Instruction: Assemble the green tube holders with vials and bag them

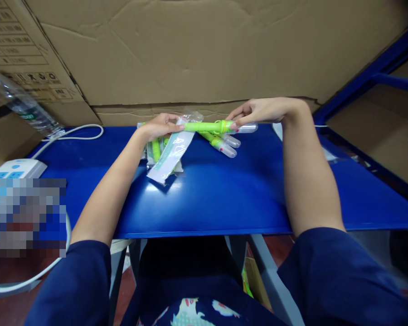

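A lime-green stick (204, 127) with a clear rounded end is held level above the blue table, between my two hands. My left hand (160, 125) is closed on its left end, where a clear and white plastic wrapper (173, 154) hangs down. The fingers of my right hand (255, 112) pinch the stick near its yellow ring, just before the clear end. Below it lie more green sticks with clear ends (224, 147), pointing right. Under the wrapper, several green sticks in packets (155, 149) are partly hidden.
The blue table (204, 203) backs onto a large cardboard sheet (197, 54). At left are a plastic bottle (27, 106), a white power strip (20, 168) and a white cable (93, 132). A blue metal frame (370, 79) rises on the right. Clear plastic (328, 155) lies beyond my right forearm.
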A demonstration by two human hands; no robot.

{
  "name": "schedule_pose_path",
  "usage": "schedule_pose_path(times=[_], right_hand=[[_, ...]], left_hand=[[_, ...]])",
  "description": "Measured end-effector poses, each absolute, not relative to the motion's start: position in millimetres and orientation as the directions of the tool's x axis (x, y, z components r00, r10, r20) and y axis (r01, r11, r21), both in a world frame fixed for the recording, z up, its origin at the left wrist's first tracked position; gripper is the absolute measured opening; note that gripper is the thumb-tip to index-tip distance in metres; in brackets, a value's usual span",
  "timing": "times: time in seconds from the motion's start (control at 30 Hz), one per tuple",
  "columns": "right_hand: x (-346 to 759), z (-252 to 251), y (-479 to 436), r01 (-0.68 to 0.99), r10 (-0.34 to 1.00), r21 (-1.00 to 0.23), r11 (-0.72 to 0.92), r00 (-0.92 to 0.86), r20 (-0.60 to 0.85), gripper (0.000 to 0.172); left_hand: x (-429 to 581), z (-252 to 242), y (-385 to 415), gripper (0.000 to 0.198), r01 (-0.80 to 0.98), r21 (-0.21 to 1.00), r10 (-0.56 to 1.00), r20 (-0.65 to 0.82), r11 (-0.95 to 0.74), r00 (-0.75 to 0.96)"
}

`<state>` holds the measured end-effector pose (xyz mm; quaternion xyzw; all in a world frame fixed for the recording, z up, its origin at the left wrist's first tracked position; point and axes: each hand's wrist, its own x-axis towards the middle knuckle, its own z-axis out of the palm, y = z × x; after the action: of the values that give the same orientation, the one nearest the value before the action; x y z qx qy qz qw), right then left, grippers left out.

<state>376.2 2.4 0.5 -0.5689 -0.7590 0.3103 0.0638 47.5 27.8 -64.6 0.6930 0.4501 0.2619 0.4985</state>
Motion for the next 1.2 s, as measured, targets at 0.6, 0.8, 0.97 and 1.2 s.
schedule_pose_path(times=[0.6,0.8,0.97,1.2], right_hand=[[378,-1,0,0.676,0.893,-0.730,0.097,-0.383,-0.235,0.037],[380,-1,1,0.642,0.885,-0.760,0.103,-0.408,-0.225,0.034],[382,0,-2,0.664,0.902,-0.739,0.114,-0.380,-0.203,0.038],[363,-2,-6,0.422,0.991,-0.901,0.096,-0.125,0.047,0.010]], left_hand=[[61,-69,26,0.055,0.323,0.931,0.830,-0.040,-0.172,0.557],[58,-67,26,0.035,0.329,0.931,0.809,-0.068,-0.160,0.584],[58,-66,23,0.028,0.349,0.916,0.795,-0.057,-0.200,0.604],[60,-64,21,0.033,0.337,0.922,0.789,-0.059,-0.191,0.611]])
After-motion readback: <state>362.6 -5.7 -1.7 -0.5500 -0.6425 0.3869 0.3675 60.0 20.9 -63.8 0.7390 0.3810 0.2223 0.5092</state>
